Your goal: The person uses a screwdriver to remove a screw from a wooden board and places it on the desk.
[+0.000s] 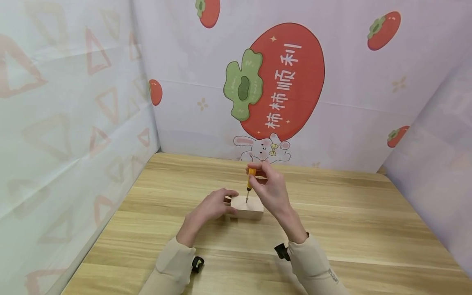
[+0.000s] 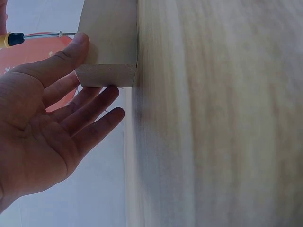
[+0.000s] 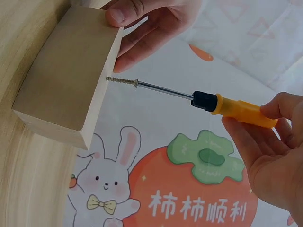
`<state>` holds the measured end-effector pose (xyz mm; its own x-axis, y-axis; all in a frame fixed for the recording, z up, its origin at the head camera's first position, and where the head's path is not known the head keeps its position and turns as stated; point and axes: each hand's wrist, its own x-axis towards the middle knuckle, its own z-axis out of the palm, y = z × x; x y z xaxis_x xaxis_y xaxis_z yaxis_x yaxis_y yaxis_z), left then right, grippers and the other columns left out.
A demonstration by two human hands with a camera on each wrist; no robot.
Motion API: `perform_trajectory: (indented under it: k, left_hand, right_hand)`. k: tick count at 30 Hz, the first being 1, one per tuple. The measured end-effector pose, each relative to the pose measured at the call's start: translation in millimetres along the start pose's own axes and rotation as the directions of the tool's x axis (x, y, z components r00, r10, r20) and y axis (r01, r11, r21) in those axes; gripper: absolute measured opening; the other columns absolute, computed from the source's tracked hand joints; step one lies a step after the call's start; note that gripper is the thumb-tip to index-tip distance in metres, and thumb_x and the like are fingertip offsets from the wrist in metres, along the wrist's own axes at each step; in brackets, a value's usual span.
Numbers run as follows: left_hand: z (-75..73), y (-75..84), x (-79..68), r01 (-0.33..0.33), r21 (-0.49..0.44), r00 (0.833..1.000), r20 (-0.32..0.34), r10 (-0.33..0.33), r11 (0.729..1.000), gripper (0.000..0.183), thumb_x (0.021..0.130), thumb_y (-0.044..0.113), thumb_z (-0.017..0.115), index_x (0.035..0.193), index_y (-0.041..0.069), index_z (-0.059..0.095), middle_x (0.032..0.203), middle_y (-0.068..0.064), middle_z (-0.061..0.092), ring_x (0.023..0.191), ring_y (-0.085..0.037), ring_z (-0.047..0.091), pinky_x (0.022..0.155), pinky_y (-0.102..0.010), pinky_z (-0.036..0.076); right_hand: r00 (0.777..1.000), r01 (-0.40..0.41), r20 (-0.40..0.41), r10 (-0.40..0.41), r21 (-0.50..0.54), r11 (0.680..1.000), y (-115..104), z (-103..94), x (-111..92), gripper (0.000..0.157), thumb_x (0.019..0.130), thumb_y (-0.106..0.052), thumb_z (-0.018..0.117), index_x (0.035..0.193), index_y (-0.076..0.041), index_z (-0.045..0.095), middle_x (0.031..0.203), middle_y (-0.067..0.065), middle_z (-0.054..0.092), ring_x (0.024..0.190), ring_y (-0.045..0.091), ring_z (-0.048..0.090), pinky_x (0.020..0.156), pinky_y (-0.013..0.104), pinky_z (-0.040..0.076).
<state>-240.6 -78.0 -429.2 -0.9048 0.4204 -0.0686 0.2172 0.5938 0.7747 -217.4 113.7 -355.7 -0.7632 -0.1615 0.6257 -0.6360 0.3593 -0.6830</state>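
Note:
A pale wooden block (image 1: 247,214) lies on the table, with a screw (image 3: 122,81) standing upright in its top face and much of the thread showing. My left hand (image 1: 214,205) holds the block's left end between thumb and fingers; the left wrist view shows the thumb (image 2: 78,47) near the top edge. Above the block, my right hand (image 1: 273,190) pinches the yellow handle of a screwdriver (image 3: 236,111) with a black collar. The screwdriver's shaft is in line with the screw, its tip meeting the screw head.
Wood-grain tabletop (image 1: 350,237) surrounds the block. A white backdrop (image 1: 191,119) printed with persimmons and a rabbit stands behind, and a patterned side sheet (image 1: 73,135) borders the left. Black wrist mounts (image 1: 198,264) show beside the sleeves.

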Motion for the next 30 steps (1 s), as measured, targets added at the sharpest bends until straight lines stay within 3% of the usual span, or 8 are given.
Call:
perform_trajectory:
  k: [3,6,13,30]
  left_hand:
    - [0.2,-0.1,0.7,0.002,-0.001,1.0,0.001,-0.002,1.0,0.055,0.083,0.019,0.082,0.133,0.009,0.062,0.134,-0.009,0.063,0.118,-0.028,0.064,0.101,-0.043,0.053]
    - [0.7,-0.4,0.8,0.005,0.001,1.0,0.004,-0.005,1.0,0.054,0.083,0.02,0.081,0.133,0.009,0.062,0.135,-0.009,0.063,0.118,-0.028,0.064,0.101,-0.043,0.053]
    - [1.3,-2.0,1.5,-0.002,-0.004,1.0,0.003,0.002,1.0,0.054,0.083,0.019,0.081,0.133,0.008,0.062,0.135,-0.01,0.063,0.118,-0.029,0.064,0.101,-0.043,0.053]
    - [0.2,-3.2,1.5,-0.009,0.001,1.0,0.0,0.009,1.0,0.054,0.083,0.019,0.081,0.133,0.009,0.063,0.135,-0.009,0.063,0.118,-0.029,0.064,0.101,-0.043,0.052]
  right_hand:
    - [1.0,-0.003,0.004,0.003,0.003,1.0,0.8,2.2,0.5,0.022,0.088,0.009,0.064,0.107,0.0,0.067,0.103,0.015,0.073,0.091,0.025,0.072,0.076,0.028,0.062]
    - [1.0,-0.012,0.005,0.012,-0.04,0.999,0.7,3.0,0.7,0.022,0.087,0.004,0.07,0.109,-0.002,0.067,0.105,0.013,0.069,0.093,0.025,0.071,0.075,0.027,0.062]
    - [1.0,-0.018,-0.026,0.015,-0.126,0.992,-1.9,-0.4,1.9,0.023,0.085,-0.001,0.076,0.106,-0.005,0.069,0.094,0.009,0.062,0.084,0.021,0.067,0.066,0.028,0.062]
    - [0.999,-0.048,-0.011,0.048,-0.065,0.997,-3.6,0.0,3.4,0.021,0.087,0.007,0.065,0.106,0.0,0.069,0.1,0.014,0.073,0.089,0.027,0.072,0.077,0.029,0.062]
